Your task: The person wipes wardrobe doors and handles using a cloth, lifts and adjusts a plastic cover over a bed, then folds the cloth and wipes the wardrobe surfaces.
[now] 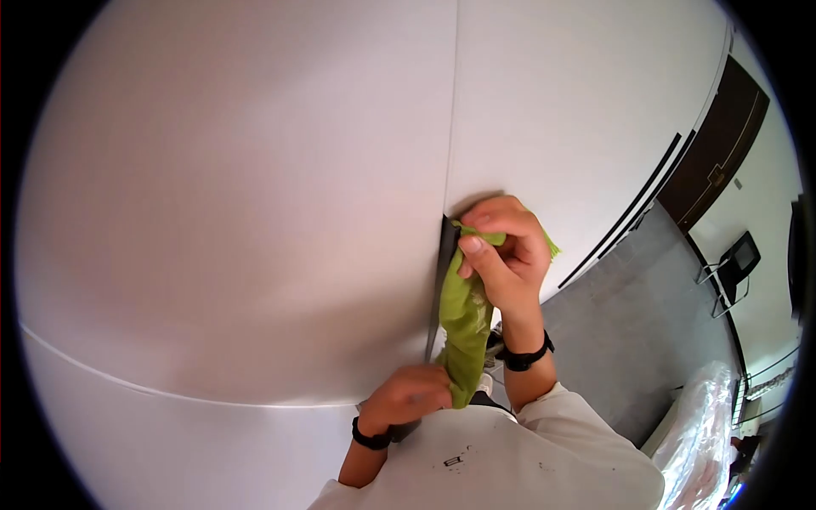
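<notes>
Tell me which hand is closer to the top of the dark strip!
The right. The right hand pinches the green cloth just beside the top of the dark strip; the left hand is well below, at the cloth's lower end.

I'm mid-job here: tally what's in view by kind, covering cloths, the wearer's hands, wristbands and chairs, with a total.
Green cloth: 1
Bare hands: 2 (left hand, right hand)
Black wristbands: 2 (left wristband, right wristband)
Black-backed chair: 1
Total: 6
</notes>
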{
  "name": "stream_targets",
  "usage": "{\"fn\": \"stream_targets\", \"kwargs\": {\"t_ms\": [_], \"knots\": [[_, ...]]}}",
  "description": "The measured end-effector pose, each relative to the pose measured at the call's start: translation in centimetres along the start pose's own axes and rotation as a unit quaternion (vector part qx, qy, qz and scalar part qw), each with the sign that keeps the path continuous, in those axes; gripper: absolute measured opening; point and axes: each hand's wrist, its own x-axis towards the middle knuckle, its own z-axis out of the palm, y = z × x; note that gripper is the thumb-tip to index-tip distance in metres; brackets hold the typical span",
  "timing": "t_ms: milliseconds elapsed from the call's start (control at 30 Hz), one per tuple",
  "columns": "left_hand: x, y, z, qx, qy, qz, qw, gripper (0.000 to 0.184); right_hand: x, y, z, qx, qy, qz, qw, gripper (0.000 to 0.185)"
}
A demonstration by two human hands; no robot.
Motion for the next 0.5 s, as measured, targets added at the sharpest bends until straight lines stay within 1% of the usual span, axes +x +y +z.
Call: {"fn": "stream_targets", "kwargs": {"t_ms": [33, 67, 100, 133, 200, 233, 300, 333, 400, 433, 500], "knots": [[-1.7, 1.3, 0.4, -0.003, 0.002, 0.002, 1.000, 0.020, -0.3, -1.2, 2.0, 0.011, 0.004, 0.012, 1.000, 0.021], [-5.0, 3.0, -0.2, 0.002, 0.004, -0.014, 1.000, 0.020, -1.2, -2.3, 6.0, 0.023, 0.007, 0.019, 1.000, 0.021], [-3.9, 2.7, 0.4, 0.007, 0.005, -0.035, 0.999, 0.020, -0.8, -2.0, 5.2, 0.014, 0.009, 0.011, 1.000, 0.018], [-2.9, 2.0, 0.8, 0.011, 0.007, -0.034, 0.999, 0.020, -0.4, -1.8, 4.1, 0.017, 0.008, 0.009, 1.000, 0.018], [-2.3, 1.1, 1.3, 0.003, 0.025, 0.003, 1.000, 0.015, 0.0, -1.9, 3.3, 0.005, -0.004, 0.025, 1.000, 0.017], [-2.5, 1.3, 1.3, 0.009, 0.027, 0.001, 1.000, 0.015, 0.2, -1.7, 3.4, 0.012, -0.004, 0.024, 1.000, 0.017], [-3.1, 1.7, 1.5, 0.027, 0.067, -0.007, 0.997, 0.019, 0.5, -1.4, 3.6, -0.009, -0.008, -0.042, 0.999, 0.015], [-3.5, 1.7, 1.6, 0.029, 0.067, -0.009, 0.997, 0.019, 0.7, -1.4, 3.7, -0.007, -0.007, -0.042, 0.999, 0.015], [-4.2, 1.1, 2.0, -0.010, 0.122, 0.036, 0.992, 0.020, 0.9, -1.4, 3.5, -0.031, -0.037, -0.088, 0.995, 0.015], [-4.5, 1.3, 2.2, -0.009, 0.120, 0.034, 0.992, 0.020, 0.9, -1.4, 3.4, -0.031, -0.035, -0.088, 0.995, 0.015], [-4.9, 2.0, 2.8, -0.041, 0.189, 0.003, 0.981, 0.026, 0.7, -1.4, 3.3, -0.034, -0.032, -0.086, 0.995, 0.015]]}}
